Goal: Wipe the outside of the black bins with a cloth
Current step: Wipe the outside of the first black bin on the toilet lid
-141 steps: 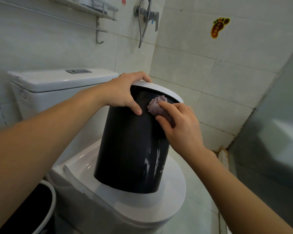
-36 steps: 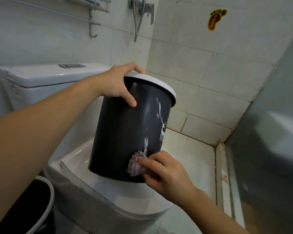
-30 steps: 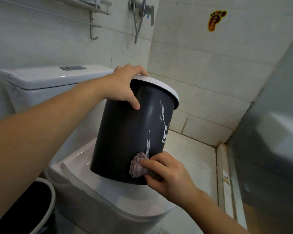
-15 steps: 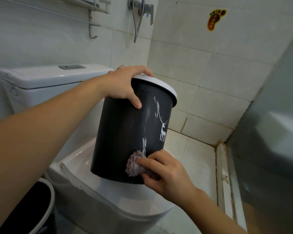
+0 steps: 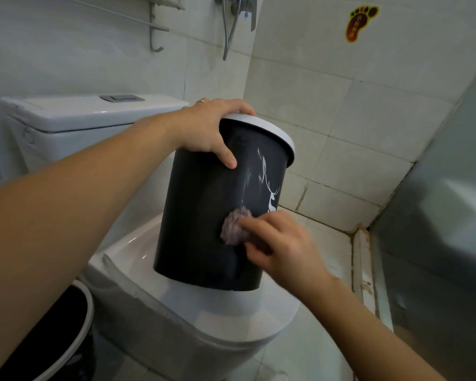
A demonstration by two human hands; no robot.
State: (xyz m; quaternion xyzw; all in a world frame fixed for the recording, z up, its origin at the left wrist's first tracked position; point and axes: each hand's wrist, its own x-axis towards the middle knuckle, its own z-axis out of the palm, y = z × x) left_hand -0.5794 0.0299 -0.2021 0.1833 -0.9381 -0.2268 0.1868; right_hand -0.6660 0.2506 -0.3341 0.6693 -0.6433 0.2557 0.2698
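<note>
The black bin (image 5: pixel 204 215) stands tilted on the closed toilet lid (image 5: pixel 231 306), its white rim (image 5: pixel 270 133) leaning toward the tiled wall. The left hand (image 5: pixel 206 127) grips the rim from above, fingers curled over the edge and the thumb on the dark wall. The right hand (image 5: pixel 280 243) pinches a crumpled purple cloth (image 5: pixel 235 226) and presses it on the side of the bin, just beside the white deer print (image 5: pixel 271 196). To wipe well, I think the left hand should turn the bin a little after each pass, so no strip is missed. A second black bin (image 5: pixel 61 339) waits on the floor at the lower left, apparently not yet wiped
</note>
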